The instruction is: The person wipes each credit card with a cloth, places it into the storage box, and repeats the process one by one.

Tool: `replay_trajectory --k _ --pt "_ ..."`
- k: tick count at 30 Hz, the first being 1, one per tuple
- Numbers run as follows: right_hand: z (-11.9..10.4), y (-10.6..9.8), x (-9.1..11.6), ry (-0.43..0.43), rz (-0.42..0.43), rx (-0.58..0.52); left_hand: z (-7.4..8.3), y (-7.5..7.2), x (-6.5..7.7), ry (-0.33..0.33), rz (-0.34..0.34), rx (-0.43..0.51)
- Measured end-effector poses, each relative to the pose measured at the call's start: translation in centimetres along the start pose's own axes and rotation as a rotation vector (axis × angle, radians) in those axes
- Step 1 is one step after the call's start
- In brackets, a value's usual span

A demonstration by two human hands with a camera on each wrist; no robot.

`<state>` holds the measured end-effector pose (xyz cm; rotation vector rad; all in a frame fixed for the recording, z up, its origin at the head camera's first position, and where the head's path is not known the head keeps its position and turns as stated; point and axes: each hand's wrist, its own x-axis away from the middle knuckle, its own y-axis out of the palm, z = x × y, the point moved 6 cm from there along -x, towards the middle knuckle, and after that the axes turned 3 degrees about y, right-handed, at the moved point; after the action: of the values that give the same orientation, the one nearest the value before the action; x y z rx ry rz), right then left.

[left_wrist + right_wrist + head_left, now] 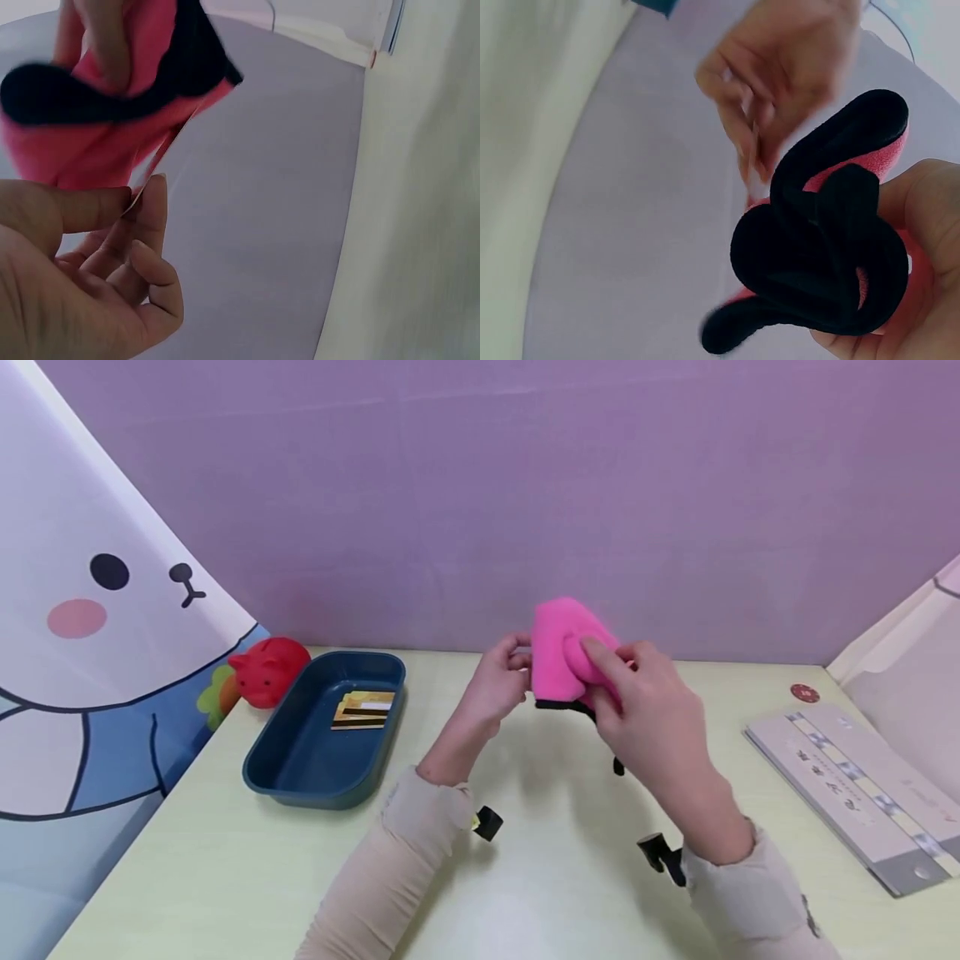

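Note:
Raised above the middle of the table, my right hand [660, 727] grips a folded pink cloth [553, 652] with black edging, thumb and fingers bunching it. In the right wrist view the black edging [810, 277] loops toward the camera. My left hand [498, 685] is just left of the cloth. Its thumb and fingers pinch a thin flat card [156, 160], seen nearly edge-on in the left wrist view. The card's far part runs up against the cloth and is partly hidden by it.
A dark teal tray [296, 781] stands at the left with several gold cards [363, 708] in it. Behind its left side sits a red piggy bank [272, 670]. On the right lie a grey box [847, 785] and a red chip [805, 693]. A purple cloth backdrop [480, 510] borders the table's back edge.

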<state>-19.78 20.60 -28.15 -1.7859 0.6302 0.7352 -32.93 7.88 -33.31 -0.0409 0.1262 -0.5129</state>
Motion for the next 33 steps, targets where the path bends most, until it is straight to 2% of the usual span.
replay_trajectory --k 5,9,17,20,23,28,33 --pt "-0.7 1.3 0.5 -0.057 -0.023 0.013 0.7 0.6 0.4 0.083 -0.027 -0.028" --pt "-0.8 1.7 0.7 -0.053 -0.062 0.023 0.8 0.4 0.5 0.078 -0.027 -0.058" --pt "0.9 1.1 0.3 0.094 -0.179 0.065 0.9 -0.2 0.2 -0.010 -0.068 -0.092" --pt "1.9 0.7 0.1 0.144 -0.200 0.078 1.1 -1.1 0.2 -0.033 -0.065 -0.102" --pt "3.3 0.3 -0.1 0.197 -0.209 0.090 1.4 -2.3 0.1 -0.051 -0.041 -0.066" --pt "5.3 -0.6 -0.2 0.283 -0.235 0.104 2.0 -4.3 0.2 -0.056 0.007 -0.029" --pt "5.7 -1.5 -0.2 0.328 -0.220 0.087 1.9 -4.3 0.3 -0.018 0.026 -0.053"
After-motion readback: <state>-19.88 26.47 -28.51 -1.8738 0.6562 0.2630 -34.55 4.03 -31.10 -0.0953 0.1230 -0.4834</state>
